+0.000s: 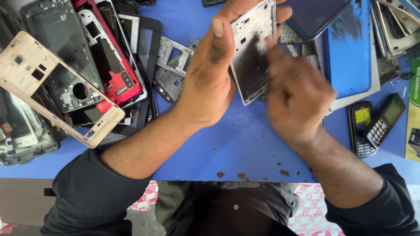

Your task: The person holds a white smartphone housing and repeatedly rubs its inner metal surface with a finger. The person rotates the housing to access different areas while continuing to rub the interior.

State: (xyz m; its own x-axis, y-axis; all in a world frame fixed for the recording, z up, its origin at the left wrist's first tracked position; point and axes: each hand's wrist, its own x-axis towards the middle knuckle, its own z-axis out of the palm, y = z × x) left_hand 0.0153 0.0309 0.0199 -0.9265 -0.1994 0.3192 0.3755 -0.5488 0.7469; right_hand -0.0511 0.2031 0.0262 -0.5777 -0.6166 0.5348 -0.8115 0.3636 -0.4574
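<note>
My left hand point(211, 74) grips a silver phone middle frame point(253, 48) with a dark inner plate, holding it tilted above the blue table point(245, 140), thumb on its left edge. My right hand point(297, 94) is blurred with motion, just right of the frame, its fingertips at the frame's right edge. I cannot see whether it holds anything.
A heap of phone frames and back covers lies at the left, with a gold frame point(52, 87) and a red cover point(114, 65) on top. A blue cover point(348, 52) and a dark phone point(315, 15) lie at the upper right. Two keypad phones point(372, 124) rest at the right.
</note>
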